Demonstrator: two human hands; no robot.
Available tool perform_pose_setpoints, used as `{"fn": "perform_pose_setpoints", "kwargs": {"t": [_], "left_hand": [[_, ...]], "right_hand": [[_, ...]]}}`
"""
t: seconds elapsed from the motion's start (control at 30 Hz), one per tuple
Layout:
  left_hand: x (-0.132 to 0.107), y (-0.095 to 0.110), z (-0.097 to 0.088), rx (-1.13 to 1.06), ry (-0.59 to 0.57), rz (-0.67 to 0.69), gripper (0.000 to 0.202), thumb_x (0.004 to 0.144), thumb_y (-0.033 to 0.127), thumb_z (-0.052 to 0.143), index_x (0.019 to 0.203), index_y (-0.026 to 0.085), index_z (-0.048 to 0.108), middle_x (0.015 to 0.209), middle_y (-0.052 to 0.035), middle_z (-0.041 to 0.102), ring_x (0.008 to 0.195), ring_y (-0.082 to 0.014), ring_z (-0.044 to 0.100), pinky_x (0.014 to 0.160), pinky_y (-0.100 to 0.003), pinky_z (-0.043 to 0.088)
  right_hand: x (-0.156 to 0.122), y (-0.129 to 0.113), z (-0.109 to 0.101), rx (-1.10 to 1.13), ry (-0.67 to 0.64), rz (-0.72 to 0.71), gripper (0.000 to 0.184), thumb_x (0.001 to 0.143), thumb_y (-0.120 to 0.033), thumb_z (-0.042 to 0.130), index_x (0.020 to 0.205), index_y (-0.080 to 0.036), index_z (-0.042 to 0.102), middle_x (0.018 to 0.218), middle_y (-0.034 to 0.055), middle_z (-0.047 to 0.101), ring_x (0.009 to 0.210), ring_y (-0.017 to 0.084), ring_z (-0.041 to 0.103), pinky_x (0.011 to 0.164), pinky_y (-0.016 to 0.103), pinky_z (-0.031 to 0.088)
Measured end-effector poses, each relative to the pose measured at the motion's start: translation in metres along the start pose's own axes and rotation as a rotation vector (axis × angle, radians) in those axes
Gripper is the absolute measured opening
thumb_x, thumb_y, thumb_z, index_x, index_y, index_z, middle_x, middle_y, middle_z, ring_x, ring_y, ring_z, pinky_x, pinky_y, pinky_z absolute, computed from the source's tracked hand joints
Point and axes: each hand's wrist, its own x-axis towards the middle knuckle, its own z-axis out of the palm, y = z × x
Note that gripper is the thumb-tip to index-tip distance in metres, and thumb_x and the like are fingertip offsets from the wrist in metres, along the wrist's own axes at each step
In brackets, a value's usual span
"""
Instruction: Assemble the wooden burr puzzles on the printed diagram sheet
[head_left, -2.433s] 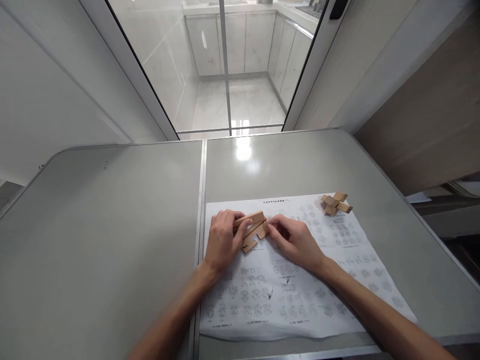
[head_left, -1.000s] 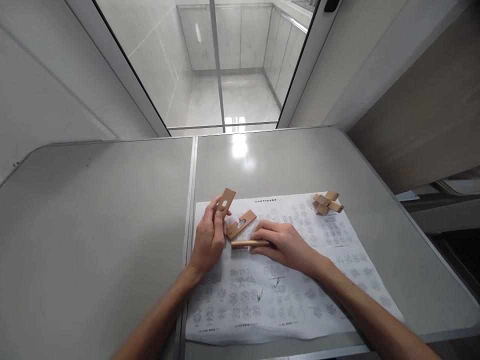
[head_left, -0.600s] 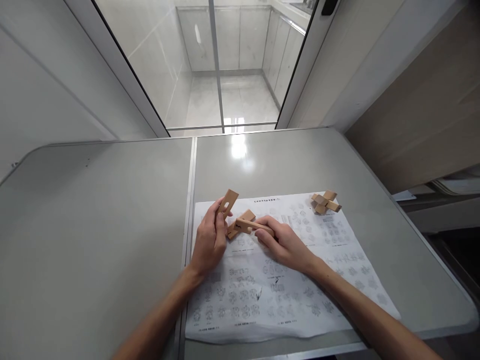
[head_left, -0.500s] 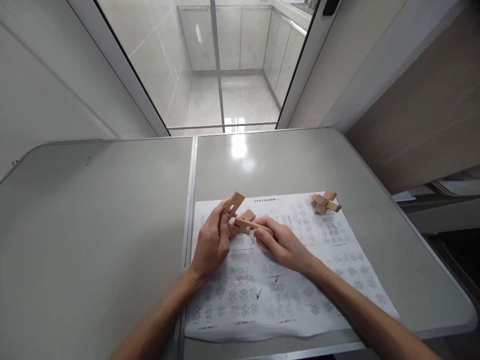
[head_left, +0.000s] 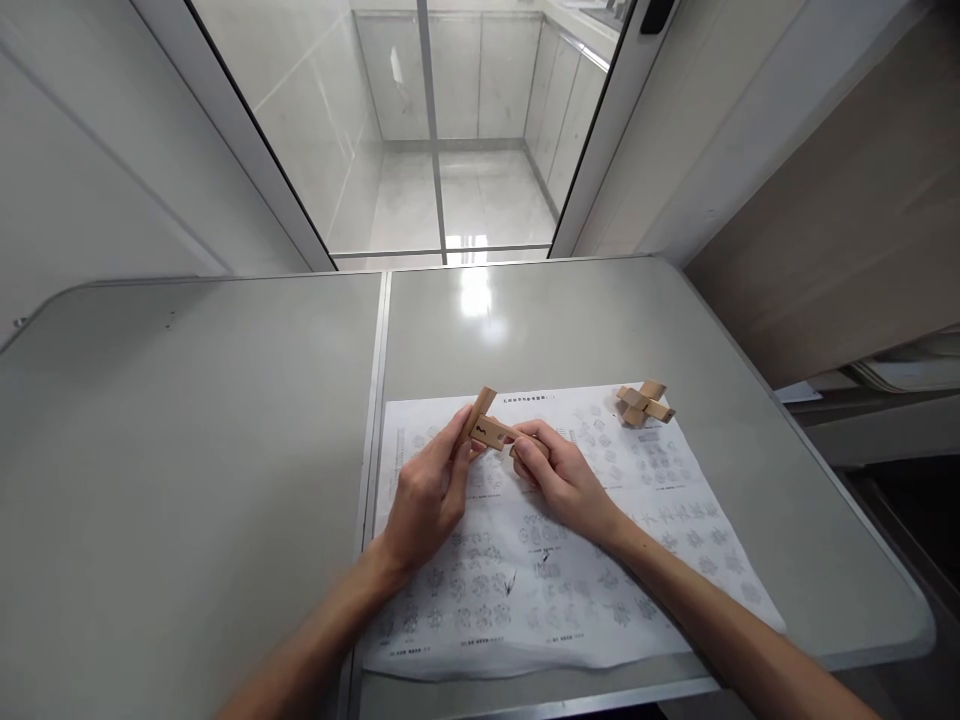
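Observation:
Between my two hands are notched wooden puzzle pieces, held above a printed sheet [head_left: 570, 610]. My left hand [head_left: 427, 490] pinches one wooden puzzle piece [head_left: 484, 402] that slants up past the fingertips. My right hand [head_left: 562, 475] grips a second notched piece [head_left: 491, 432] with a dark mark on its face. Its left end meets the slanted piece; whether the two interlock I cannot tell. Part of the wood is hidden behind my fingers. On the sheet's far right corner rests an assembled wooden burr puzzle [head_left: 643, 403] of crossed pieces.
The sheet carries rows of small diagrams and lies on a grey table [head_left: 225, 450] with a metal seam [head_left: 381, 340] to its left. Beyond the table's far edge stands a glass door [head_left: 487, 190]. A wooden panel and shelf [head_left: 900, 380] are at the right.
The two held pieces have come together: the marked piece now touches the slanted one, where a gap showed before. The slanted piece has turned to a steeper angle. The view has shifted slightly.

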Motion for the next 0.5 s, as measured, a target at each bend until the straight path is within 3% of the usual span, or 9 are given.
{"fn": "perform_pose_setpoints", "kwargs": {"t": [0.33, 0.5], "left_hand": [[-0.0019, -0.0029, 0.0028, 0.056, -0.035, 0.138, 0.067, 0.109, 0.011, 0.055, 0.17, 0.031, 0.036, 0.157, -0.0082, 0.064, 0.125, -0.0214, 0.077, 0.108, -0.037, 0.066], [-0.0026, -0.0004, 0.0043, 0.052, -0.058, 0.1, 0.065, 0.109, 0.014, 0.055, 0.17, 0.03, 0.038, 0.158, -0.0083, 0.064, 0.125, -0.0223, 0.077, 0.109, -0.037, 0.065]], "right_hand": [[0.0004, 0.0014, 0.0007, -0.044, 0.014, 0.02, 0.04, 0.113, -0.057, 0.046, 0.111, -0.02, 0.061, 0.068, -0.0054, 0.048, 0.058, 0.014, 0.043, 0.058, 0.03, 0.039], [0.001, 0.0032, 0.0013, -0.025, 0.004, 0.023, 0.039, 0.114, -0.056, 0.046, 0.112, -0.021, 0.06, 0.068, -0.0054, 0.048, 0.059, 0.014, 0.043, 0.058, 0.03, 0.038]]}}
